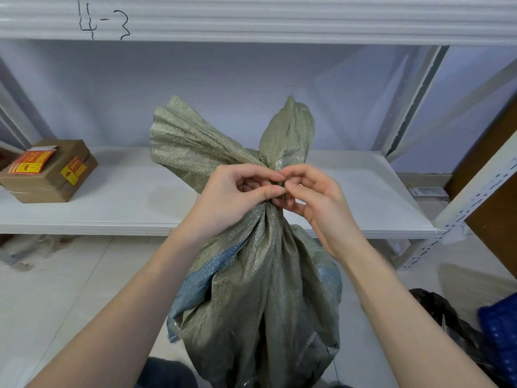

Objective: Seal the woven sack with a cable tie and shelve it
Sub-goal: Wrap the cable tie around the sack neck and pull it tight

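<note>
An olive-green woven sack (260, 289) with a blue stripe stands upright on the floor in front of me, its mouth bunched into a neck and fanned out above. My left hand (232, 197) and my right hand (313, 203) meet at that neck, fingertips pinching something small and dark there. It may be the cable tie (279, 189), but the fingers hide most of it. The white shelf (126, 208) lies right behind the sack at neck height.
A brown cardboard box (47, 172) with yellow and red stickers sits at the shelf's left end. The beam above carries the handwritten mark "4-3" (103, 21). A perforated rack upright (458, 217) stands at right. A black bag (447, 317) and blue fabric (500, 326) lie lower right.
</note>
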`<state>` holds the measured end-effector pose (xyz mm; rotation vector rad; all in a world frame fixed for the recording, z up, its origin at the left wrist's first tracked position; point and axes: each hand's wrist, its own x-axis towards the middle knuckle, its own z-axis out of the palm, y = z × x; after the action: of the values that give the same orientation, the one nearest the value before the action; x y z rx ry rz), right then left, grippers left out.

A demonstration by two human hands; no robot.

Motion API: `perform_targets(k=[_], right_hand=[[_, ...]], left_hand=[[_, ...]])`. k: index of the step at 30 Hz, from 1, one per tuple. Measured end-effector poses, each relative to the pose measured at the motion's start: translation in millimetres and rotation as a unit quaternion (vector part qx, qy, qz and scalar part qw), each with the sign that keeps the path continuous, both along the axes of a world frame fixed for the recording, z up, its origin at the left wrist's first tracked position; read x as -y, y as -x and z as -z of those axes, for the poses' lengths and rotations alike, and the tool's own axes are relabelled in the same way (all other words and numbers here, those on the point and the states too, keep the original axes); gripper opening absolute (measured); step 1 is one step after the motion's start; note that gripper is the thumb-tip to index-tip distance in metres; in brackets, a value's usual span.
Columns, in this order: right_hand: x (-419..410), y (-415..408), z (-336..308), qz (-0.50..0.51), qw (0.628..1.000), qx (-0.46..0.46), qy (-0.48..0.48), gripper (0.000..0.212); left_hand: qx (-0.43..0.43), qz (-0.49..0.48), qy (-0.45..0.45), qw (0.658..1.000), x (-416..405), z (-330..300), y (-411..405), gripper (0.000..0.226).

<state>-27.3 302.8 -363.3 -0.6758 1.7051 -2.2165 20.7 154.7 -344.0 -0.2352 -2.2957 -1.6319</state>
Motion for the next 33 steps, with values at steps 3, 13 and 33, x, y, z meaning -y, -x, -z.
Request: perform_targets(k=[3,13,33], right_hand=[[1,0,0,-0.001,1.0,-0.022,-0.006,0.023],[-1,-2,1,-0.013,1.0,-0.021,0.011,0.027],[-5,-4,-9,0.031,0.999,-0.013,-0.002,0.032]], left_hand=[[-0.004,-0.017,0.049,0.999,0,5,2,0.018],[-0.068,-0.044,0.101,0.992,-2,6,2,0.007],[-0.147,-0.039,0.264,0.952,7,7,2,0.011]])
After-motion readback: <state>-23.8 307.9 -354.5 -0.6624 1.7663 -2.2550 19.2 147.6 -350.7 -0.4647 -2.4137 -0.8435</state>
